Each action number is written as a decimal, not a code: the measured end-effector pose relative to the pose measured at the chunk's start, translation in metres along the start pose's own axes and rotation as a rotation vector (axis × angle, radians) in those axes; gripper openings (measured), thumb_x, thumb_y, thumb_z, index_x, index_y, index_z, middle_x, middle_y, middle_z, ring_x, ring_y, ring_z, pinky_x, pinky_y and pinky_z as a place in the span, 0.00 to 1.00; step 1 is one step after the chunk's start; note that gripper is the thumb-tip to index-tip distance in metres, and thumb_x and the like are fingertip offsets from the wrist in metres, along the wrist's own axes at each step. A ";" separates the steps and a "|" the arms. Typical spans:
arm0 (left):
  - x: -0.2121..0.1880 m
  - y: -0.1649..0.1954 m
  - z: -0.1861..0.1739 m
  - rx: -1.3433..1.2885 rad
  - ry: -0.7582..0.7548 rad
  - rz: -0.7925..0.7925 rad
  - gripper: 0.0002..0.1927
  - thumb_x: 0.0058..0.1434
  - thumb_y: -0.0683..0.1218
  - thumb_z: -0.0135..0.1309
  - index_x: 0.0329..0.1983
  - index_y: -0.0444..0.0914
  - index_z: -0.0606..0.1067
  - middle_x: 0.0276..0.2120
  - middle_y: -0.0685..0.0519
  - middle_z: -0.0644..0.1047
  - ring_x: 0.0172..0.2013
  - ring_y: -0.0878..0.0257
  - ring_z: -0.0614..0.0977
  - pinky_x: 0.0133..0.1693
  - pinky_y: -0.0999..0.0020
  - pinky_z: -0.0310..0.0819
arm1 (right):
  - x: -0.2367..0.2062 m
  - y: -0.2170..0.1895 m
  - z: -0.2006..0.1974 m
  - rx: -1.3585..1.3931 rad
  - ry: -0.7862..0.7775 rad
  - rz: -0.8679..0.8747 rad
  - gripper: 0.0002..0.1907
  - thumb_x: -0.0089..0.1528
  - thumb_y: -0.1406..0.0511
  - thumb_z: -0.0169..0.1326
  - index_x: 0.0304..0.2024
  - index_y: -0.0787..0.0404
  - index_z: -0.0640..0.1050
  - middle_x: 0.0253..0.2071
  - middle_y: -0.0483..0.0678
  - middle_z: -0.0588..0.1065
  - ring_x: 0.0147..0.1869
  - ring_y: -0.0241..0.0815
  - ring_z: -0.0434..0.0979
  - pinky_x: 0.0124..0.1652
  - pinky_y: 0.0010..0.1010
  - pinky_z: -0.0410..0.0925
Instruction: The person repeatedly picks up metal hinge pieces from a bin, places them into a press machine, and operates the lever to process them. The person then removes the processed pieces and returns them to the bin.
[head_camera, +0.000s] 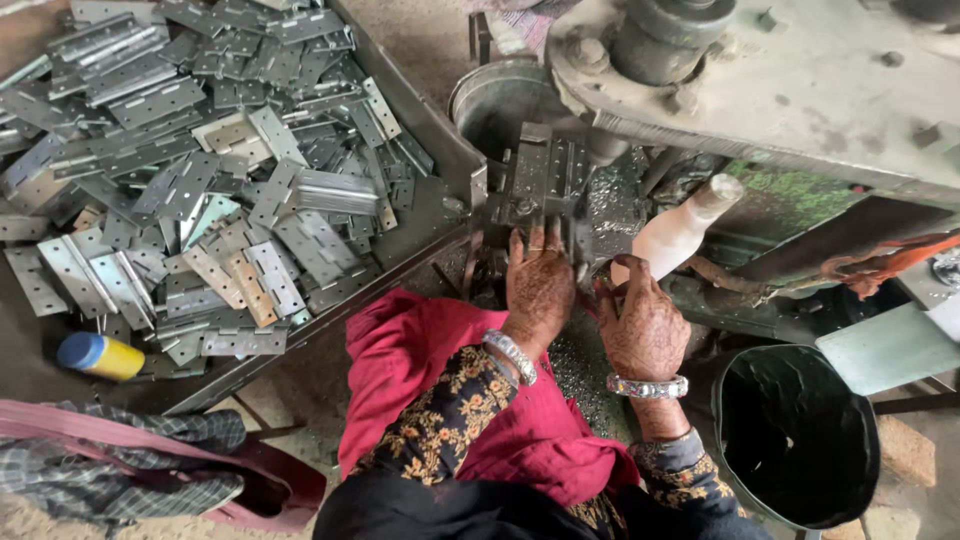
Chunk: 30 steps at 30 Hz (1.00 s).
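Head view: both my hands at the press bed.
Left hand (538, 285) lies flat, fingers spread, on the hinge plate (545, 175) lying straight ahead, long axis away from me; right hand (643, 325) curled beside it, grip unclear.

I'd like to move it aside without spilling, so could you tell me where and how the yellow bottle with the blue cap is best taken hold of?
Grip the bottle around its yellow body, coming down from above. It lies on its side in the tray's lower corner, cap pointing left, with hinges heaped on its upper right. Its rounded flanks look exposed, so fingers could probably close across them; the cap end seems a smaller hold.
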<state>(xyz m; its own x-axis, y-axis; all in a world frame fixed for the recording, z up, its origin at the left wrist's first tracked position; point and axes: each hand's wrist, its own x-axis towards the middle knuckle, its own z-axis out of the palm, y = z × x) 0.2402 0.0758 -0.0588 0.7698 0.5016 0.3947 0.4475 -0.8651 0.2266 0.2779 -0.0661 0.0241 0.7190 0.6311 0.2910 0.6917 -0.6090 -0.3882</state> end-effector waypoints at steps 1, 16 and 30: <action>0.002 0.004 -0.005 -0.043 0.018 -0.024 0.22 0.70 0.54 0.49 0.60 0.34 0.71 0.67 0.37 0.67 0.72 0.43 0.60 0.72 0.37 0.41 | 0.001 0.001 0.001 0.005 -0.043 0.021 0.22 0.63 0.56 0.58 0.58 0.51 0.71 0.35 0.46 0.82 0.40 0.53 0.83 0.38 0.46 0.72; 0.057 0.008 -0.024 0.434 -0.236 -0.059 0.23 0.68 0.53 0.40 0.60 0.39 0.76 0.71 0.46 0.62 0.73 0.43 0.53 0.67 0.33 0.25 | -0.019 0.072 0.066 -0.096 -0.333 0.130 0.31 0.63 0.49 0.56 0.64 0.51 0.64 0.36 0.55 0.81 0.41 0.62 0.82 0.39 0.53 0.73; 0.047 0.000 0.007 0.219 -0.082 -0.086 0.22 0.71 0.51 0.42 0.60 0.34 0.75 0.70 0.47 0.66 0.71 0.49 0.62 0.73 0.39 0.29 | -0.050 0.121 0.124 0.087 -0.386 0.116 0.27 0.60 0.47 0.57 0.54 0.54 0.70 0.39 0.61 0.80 0.45 0.68 0.80 0.41 0.57 0.71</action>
<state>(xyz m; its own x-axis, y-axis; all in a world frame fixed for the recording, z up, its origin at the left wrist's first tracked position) 0.2796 0.0997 -0.0464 0.7550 0.5794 0.3070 0.5940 -0.8026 0.0539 0.3174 -0.1119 -0.1459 0.7025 0.7043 -0.1017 0.5873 -0.6545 -0.4761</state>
